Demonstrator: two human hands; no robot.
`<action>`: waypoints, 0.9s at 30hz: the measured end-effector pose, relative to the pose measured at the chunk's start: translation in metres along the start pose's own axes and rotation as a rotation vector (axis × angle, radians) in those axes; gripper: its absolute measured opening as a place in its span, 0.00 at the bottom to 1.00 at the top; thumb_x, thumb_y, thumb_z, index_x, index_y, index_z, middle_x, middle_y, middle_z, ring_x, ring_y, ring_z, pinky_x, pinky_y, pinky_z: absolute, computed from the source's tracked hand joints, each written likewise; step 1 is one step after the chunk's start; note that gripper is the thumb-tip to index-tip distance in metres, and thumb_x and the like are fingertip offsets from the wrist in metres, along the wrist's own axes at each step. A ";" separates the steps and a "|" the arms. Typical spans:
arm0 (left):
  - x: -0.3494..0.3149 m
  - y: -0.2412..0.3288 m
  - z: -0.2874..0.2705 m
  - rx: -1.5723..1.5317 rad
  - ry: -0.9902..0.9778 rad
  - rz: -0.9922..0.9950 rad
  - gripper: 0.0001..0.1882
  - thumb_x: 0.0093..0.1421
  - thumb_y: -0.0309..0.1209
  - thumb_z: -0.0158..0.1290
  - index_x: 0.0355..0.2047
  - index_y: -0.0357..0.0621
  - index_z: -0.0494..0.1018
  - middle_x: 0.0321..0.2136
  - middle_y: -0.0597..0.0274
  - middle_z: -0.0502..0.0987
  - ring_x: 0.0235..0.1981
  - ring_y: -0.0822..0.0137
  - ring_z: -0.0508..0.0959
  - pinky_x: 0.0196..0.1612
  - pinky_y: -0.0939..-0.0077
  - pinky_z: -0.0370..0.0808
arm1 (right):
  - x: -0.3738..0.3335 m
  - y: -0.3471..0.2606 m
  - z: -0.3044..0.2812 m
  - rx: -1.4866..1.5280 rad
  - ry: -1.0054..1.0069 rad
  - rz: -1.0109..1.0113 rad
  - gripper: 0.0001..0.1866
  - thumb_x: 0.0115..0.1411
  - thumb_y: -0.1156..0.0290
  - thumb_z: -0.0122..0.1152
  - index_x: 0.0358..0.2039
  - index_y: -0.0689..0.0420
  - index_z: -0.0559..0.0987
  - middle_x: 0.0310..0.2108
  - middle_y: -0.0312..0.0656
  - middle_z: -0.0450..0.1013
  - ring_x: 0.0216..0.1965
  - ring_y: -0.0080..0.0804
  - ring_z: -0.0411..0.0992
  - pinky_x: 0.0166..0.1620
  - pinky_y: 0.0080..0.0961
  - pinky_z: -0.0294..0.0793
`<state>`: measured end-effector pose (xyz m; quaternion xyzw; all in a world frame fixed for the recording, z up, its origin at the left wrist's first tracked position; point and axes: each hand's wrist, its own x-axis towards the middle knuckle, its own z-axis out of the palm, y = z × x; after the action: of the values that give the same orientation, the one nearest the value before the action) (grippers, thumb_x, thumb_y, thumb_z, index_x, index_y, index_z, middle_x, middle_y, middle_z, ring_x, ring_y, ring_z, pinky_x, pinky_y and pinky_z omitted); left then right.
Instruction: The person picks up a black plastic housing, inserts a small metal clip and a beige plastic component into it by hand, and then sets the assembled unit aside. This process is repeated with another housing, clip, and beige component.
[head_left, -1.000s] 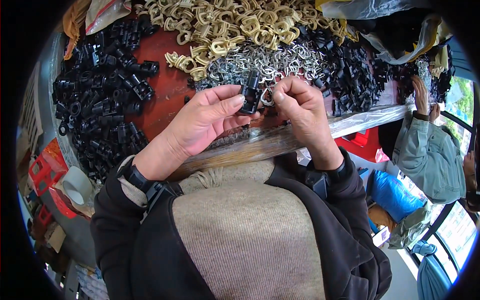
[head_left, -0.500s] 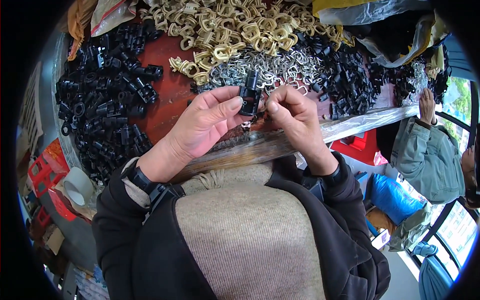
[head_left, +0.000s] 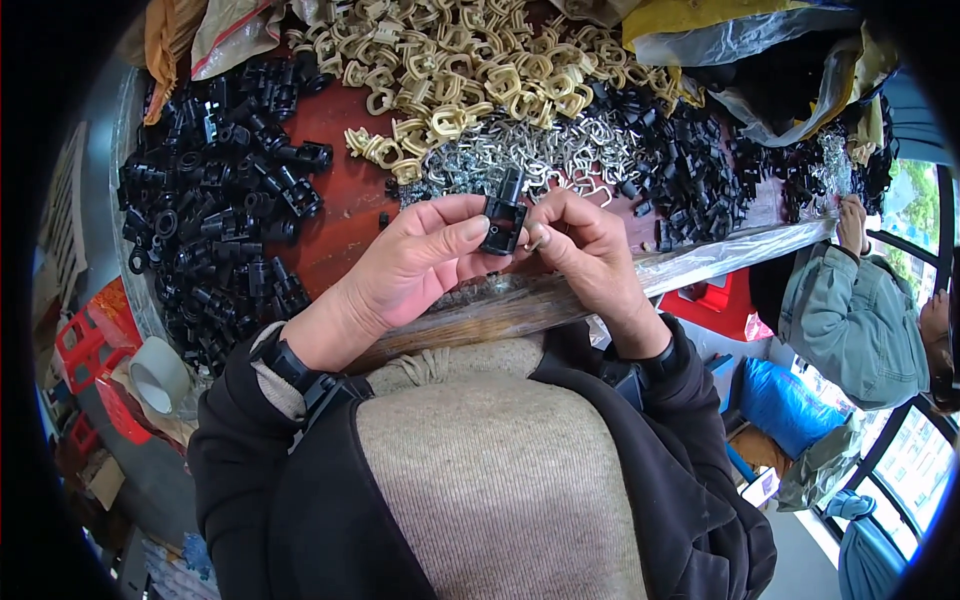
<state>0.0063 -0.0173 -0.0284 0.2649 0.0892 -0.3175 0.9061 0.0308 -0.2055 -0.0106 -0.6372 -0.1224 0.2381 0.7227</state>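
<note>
Head camera, looking down over a person's chest in a beige sweater and black jacket, shows a round red table (head_left: 340, 215) whose near edge is wrapped in clear plastic film (head_left: 700, 262). Beyond the hands, the tabletop is heaped with small parts: a spread of black plastic fittings (head_left: 215, 215) lies past the left hand and out to its left, a pile of tan plastic clips (head_left: 450, 70) sits farthest ahead, a patch of silver wire clips (head_left: 540, 160) lies just beyond the fingertips, and more black pieces (head_left: 690, 175) lie beyond the right hand. Crumpled plastic bags (head_left: 760, 50) crowd the far right of the table. Below the left forearm, off the table, a roll of tape (head_left: 155, 375) rests by red crates (head_left: 85, 335). Another person in a grey-green jacket (head_left: 850, 310) sits well to the right of the right hand, near windows. Both forearms rise from the lower edge and meet above the table's near edge. The left hand (head_left: 425, 260), a black watch on its wrist, is curled, its thumb and fingers pinching a small black fitting (head_left: 502, 215) from the left. The right hand (head_left: 590, 250) is also curled, fingertips pressed to the same fitting from the right, with a small silver piece at its thumb. The fitting stands upright between the two hands, held in the air.
</note>
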 end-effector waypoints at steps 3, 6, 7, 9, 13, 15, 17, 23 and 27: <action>0.000 0.006 0.005 -0.039 0.009 -0.049 0.14 0.54 0.28 0.47 0.42 0.38 0.64 0.37 0.55 0.71 0.38 0.64 0.73 0.42 0.76 0.71 | -0.001 -0.003 -0.002 -0.072 0.030 -0.009 0.06 0.55 0.73 0.49 0.24 0.62 0.69 0.23 0.32 0.65 0.23 0.15 0.60 0.26 0.12 0.60; -0.001 0.004 0.006 -0.036 0.067 -0.073 0.13 0.54 0.26 0.47 0.41 0.39 0.64 0.37 0.55 0.71 0.37 0.63 0.74 0.40 0.76 0.73 | -0.002 -0.003 -0.002 -0.126 0.084 -0.061 0.05 0.53 0.74 0.51 0.23 0.62 0.69 0.24 0.33 0.65 0.24 0.16 0.60 0.27 0.13 0.59; -0.002 0.003 0.005 -0.036 0.100 -0.087 0.13 0.54 0.26 0.47 0.41 0.40 0.64 0.37 0.55 0.71 0.36 0.63 0.74 0.39 0.77 0.73 | -0.001 -0.003 -0.002 -0.127 0.083 -0.063 0.05 0.53 0.74 0.51 0.23 0.62 0.69 0.24 0.33 0.65 0.24 0.16 0.60 0.27 0.13 0.59; -0.002 0.001 0.006 -0.033 0.124 -0.085 0.13 0.54 0.26 0.47 0.41 0.40 0.65 0.37 0.55 0.71 0.36 0.63 0.74 0.38 0.77 0.73 | 0.002 -0.004 -0.003 -0.314 0.069 -0.169 0.04 0.51 0.76 0.53 0.23 0.62 0.69 0.23 0.34 0.65 0.23 0.17 0.61 0.26 0.13 0.59; -0.001 0.002 0.007 -0.018 0.155 -0.102 0.13 0.54 0.26 0.47 0.40 0.39 0.65 0.35 0.56 0.72 0.34 0.63 0.75 0.36 0.78 0.74 | 0.005 -0.006 0.000 -0.510 0.070 -0.348 0.03 0.47 0.79 0.55 0.22 0.62 0.70 0.21 0.36 0.65 0.21 0.20 0.61 0.24 0.14 0.59; -0.001 0.003 0.006 0.003 0.133 -0.131 0.12 0.54 0.26 0.47 0.40 0.38 0.65 0.34 0.57 0.72 0.32 0.64 0.75 0.34 0.79 0.74 | 0.005 -0.007 0.001 -0.559 0.072 -0.411 0.04 0.46 0.79 0.56 0.22 0.62 0.70 0.21 0.36 0.65 0.20 0.21 0.61 0.23 0.14 0.58; 0.000 0.002 0.004 0.009 0.124 -0.139 0.12 0.54 0.27 0.47 0.40 0.38 0.65 0.33 0.57 0.73 0.32 0.64 0.75 0.34 0.80 0.74 | 0.005 -0.008 0.002 -0.647 0.057 -0.472 0.05 0.44 0.80 0.57 0.22 0.61 0.70 0.20 0.37 0.65 0.19 0.22 0.62 0.21 0.15 0.58; 0.000 0.002 0.006 0.032 0.111 -0.148 0.11 0.54 0.28 0.49 0.36 0.36 0.68 0.30 0.59 0.74 0.30 0.69 0.75 0.31 0.85 0.73 | 0.005 -0.004 0.003 -0.730 0.047 -0.531 0.06 0.42 0.81 0.58 0.22 0.61 0.70 0.20 0.38 0.65 0.17 0.24 0.62 0.19 0.16 0.59; 0.000 0.000 0.003 0.067 0.110 -0.146 0.13 0.54 0.27 0.48 0.39 0.36 0.65 0.31 0.57 0.73 0.30 0.65 0.76 0.32 0.81 0.74 | 0.005 -0.003 0.003 -0.790 0.033 -0.580 0.07 0.42 0.82 0.59 0.23 0.61 0.70 0.20 0.38 0.65 0.17 0.24 0.63 0.19 0.17 0.60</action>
<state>0.0065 -0.0188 -0.0253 0.3051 0.1470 -0.3703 0.8650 0.0344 -0.2008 -0.0073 -0.8061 -0.3642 -0.0477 0.4640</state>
